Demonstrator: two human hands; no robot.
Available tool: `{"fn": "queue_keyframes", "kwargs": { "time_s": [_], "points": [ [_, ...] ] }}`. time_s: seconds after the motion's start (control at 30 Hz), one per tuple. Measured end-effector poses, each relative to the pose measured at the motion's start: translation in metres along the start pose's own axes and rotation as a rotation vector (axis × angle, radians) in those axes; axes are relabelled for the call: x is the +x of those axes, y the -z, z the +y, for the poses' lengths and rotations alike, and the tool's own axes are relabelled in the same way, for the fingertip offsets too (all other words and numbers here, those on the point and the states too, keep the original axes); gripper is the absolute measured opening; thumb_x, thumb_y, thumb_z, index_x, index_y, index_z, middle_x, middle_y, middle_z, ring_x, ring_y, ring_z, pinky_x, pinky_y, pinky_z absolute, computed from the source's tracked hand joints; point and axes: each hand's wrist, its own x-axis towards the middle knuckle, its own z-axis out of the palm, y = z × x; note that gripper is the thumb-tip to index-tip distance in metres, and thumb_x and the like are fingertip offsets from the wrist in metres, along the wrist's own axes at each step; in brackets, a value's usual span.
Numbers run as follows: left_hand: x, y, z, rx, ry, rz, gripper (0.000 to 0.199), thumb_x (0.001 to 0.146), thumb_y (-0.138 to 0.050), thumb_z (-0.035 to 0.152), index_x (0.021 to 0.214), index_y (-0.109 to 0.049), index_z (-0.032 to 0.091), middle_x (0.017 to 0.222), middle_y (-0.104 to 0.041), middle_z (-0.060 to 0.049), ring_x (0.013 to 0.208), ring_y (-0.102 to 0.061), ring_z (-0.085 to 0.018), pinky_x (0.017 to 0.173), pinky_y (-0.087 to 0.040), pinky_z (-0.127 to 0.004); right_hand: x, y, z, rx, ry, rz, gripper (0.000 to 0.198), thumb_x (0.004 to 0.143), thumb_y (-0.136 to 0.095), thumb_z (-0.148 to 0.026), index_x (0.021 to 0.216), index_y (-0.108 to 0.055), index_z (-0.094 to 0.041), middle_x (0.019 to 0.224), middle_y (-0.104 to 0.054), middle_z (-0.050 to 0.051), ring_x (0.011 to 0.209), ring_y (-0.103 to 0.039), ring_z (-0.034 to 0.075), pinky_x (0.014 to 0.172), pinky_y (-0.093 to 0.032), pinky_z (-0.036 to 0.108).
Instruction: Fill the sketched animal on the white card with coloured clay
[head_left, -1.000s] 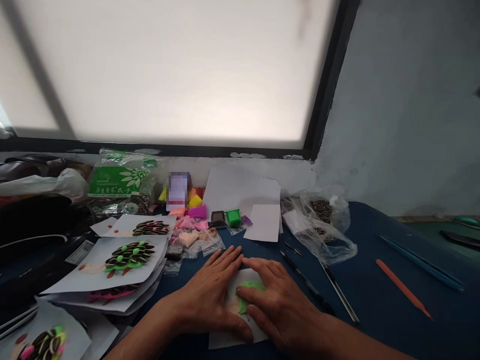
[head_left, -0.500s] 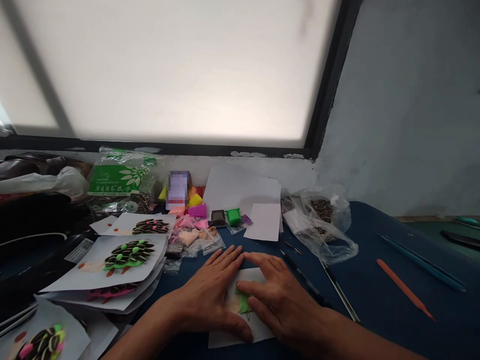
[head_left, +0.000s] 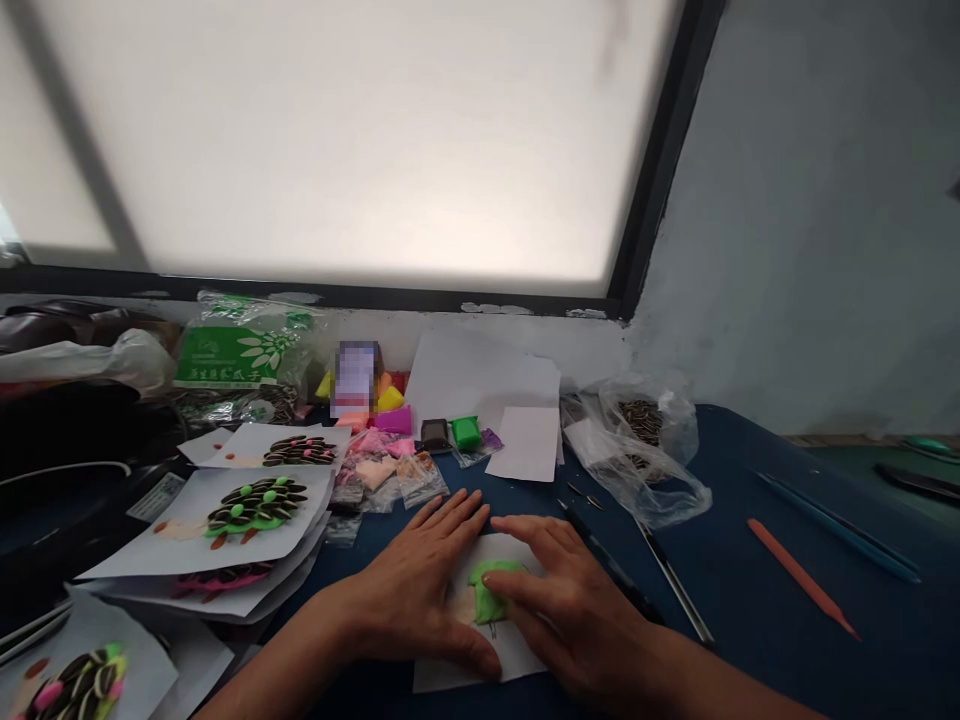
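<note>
A white paper card [head_left: 442,677] lies on the dark blue table in front of me. Flattened light green clay [head_left: 489,600] is stuck on it, beside a patch of pale peach clay [head_left: 463,606] and short drawn lines. My left hand [head_left: 424,585] lies flat along the card's left edge, fingers stretched out and thumb across its lower part. My right hand [head_left: 562,595] is over the right side, fingers apart, its index fingertip on the green clay. Part of the card is hidden under both hands.
Left is a stack of cards [head_left: 300,540] bearing clay and sunflower-seed hedgehogs. Behind lie clay packets [head_left: 466,432], white paper [head_left: 525,445] and a plastic bag of seeds [head_left: 641,425]. On the right are a pen [head_left: 675,585], an orange clay tool [head_left: 802,577] and blue tweezers [head_left: 840,530].
My right index finger has shifted slightly right and the right fingers have spread, so more of the green clay shows. My left hand stays about where it was.
</note>
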Motion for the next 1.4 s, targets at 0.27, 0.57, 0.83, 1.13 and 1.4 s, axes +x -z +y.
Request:
{"fn": "queue_keyframes", "kwargs": {
  "time_s": [0.27, 0.57, 0.83, 1.13, 1.4],
  "points": [
    [-0.0011, 0.0025, 0.0011, -0.014, -0.016, -0.007, 0.113, 0.065, -0.072, 0.074, 0.155, -0.026, 0.024, 0.164, -0.006, -0.012, 0.150, 0.001, -0.035, 0.121, -0.007, -0.056, 0.0088, 0.0016, -0.0051, -0.052, 0.065, -0.117, 0.022, 0.096, -0.049, -0.023, 0.112, -0.065, -0.022, 0.147, -0.039, 0.013, 0.132, -0.040, 0.031, 0.105, -0.035, 0.049],
    [0.0012, 0.0020, -0.0024, -0.008, -0.041, 0.012, 0.113, 0.063, -0.072, 0.074, 0.155, -0.028, 0.025, 0.164, -0.006, -0.012, 0.150, -0.001, -0.038, 0.120, -0.008, -0.059, 0.0056, -0.0002, -0.0033, -0.060, 0.044, -0.102, 0.024, 0.096, -0.049, -0.024, 0.114, -0.065, -0.022, 0.145, -0.043, 0.013, 0.128, -0.044, 0.030, 0.104, -0.037, 0.048],
    [0.0005, 0.0026, -0.0050, -0.037, -0.042, -0.005, 0.115, 0.062, -0.073, 0.074, 0.155, -0.028, 0.025, 0.164, -0.004, -0.011, 0.150, 0.001, -0.038, 0.119, -0.006, -0.060, 0.0025, 0.0031, -0.0033, -0.003, 0.037, -0.019, 0.027, 0.096, -0.050, -0.020, 0.119, -0.065, -0.021, 0.139, -0.050, 0.013, 0.124, -0.048, 0.028, 0.100, -0.044, 0.044],
    [0.0011, 0.0043, -0.0054, -0.042, -0.022, -0.028, 0.118, 0.062, -0.075, 0.074, 0.155, -0.024, 0.022, 0.164, -0.002, -0.011, 0.150, 0.002, -0.038, 0.120, -0.003, -0.058, 0.0026, 0.0062, -0.0078, -0.040, 0.077, -0.159, 0.021, 0.095, -0.053, -0.023, 0.108, -0.070, -0.023, 0.142, -0.048, 0.014, 0.129, -0.046, 0.031, 0.102, -0.041, 0.050],
    [0.0008, 0.0059, -0.0059, -0.066, -0.062, -0.005, 0.115, 0.058, -0.079, 0.071, 0.153, -0.032, 0.028, 0.164, -0.006, -0.012, 0.149, 0.000, -0.040, 0.119, -0.006, -0.061, 0.0027, 0.0033, -0.0041, 0.009, -0.036, -0.126, 0.028, 0.094, -0.053, -0.024, 0.120, -0.064, -0.020, 0.145, -0.044, 0.015, 0.131, -0.042, 0.032, 0.106, -0.038, 0.052]
  ]
}}
